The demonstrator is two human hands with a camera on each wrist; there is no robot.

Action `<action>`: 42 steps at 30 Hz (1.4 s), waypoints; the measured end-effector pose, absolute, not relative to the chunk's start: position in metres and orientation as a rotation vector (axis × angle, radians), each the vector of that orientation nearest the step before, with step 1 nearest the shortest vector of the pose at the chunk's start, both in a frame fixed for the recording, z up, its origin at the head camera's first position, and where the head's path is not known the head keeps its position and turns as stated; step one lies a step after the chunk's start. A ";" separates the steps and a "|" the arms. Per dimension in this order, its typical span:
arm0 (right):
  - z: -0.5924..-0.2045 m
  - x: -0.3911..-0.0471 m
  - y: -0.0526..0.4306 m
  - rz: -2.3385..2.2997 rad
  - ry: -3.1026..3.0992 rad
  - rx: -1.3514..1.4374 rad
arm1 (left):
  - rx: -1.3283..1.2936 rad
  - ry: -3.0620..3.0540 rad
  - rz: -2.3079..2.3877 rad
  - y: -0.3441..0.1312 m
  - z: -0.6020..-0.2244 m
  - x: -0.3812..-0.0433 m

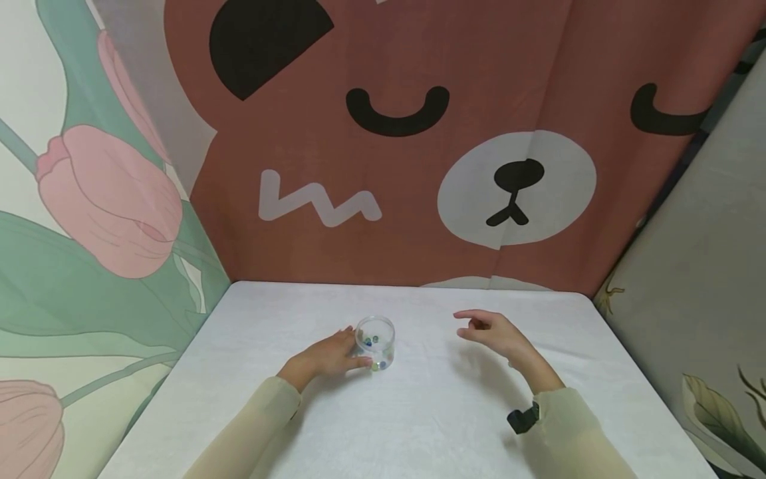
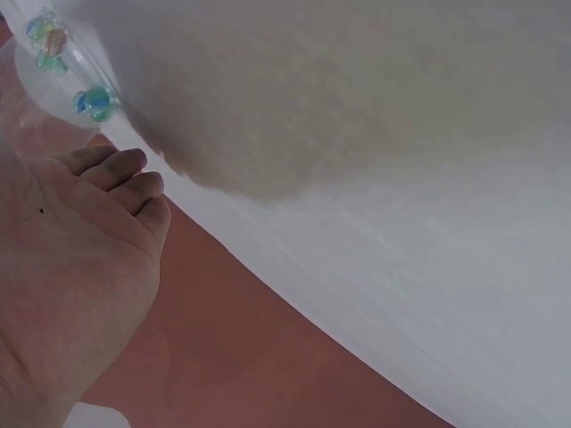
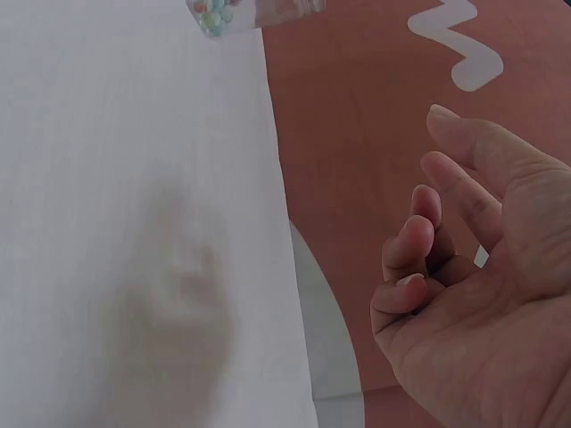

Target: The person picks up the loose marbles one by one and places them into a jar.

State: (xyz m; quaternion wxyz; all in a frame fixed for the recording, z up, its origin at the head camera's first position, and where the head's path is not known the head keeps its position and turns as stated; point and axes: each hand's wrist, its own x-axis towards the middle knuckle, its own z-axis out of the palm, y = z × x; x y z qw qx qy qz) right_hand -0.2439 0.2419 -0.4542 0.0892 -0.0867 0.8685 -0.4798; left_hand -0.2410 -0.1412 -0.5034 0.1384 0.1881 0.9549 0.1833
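A clear round container (image 1: 387, 334) with several coloured glass marbles (image 1: 372, 341) inside stands upright on the white-covered table (image 1: 395, 426). My left hand (image 1: 326, 356) holds it from the left, thumb at the near side and fingers at the far side. The left wrist view catches marbles (image 2: 96, 100) through the clear wall beside the fingers. Off to the right, my right hand (image 1: 493, 332) hovers above the table, holding nothing. Its index finger reaches out while the other fingers curl loosely. At the top of the right wrist view, part of the container (image 3: 277, 11) shows.
A brown cloth with a bear face (image 1: 419, 246) hangs behind the table's far edge. Tulip-patterned fabric (image 1: 108, 199) borders the left side, and a grey patterned cloth (image 1: 706, 266) the right. A dark band (image 1: 523, 419) sits at the right sleeve's cuff.
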 end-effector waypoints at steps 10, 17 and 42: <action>-0.453 -0.239 0.267 -1.415 2.596 -0.237 | 0.546 2.761 0.544 -0.142 -0.504 -0.242; -0.457 -0.239 0.281 -1.414 2.592 -0.200 | 0.555 2.758 0.541 -0.143 -0.504 -0.242; -0.472 -0.231 0.316 -1.337 2.596 -0.122 | 0.545 2.759 0.539 -0.141 -0.504 -0.243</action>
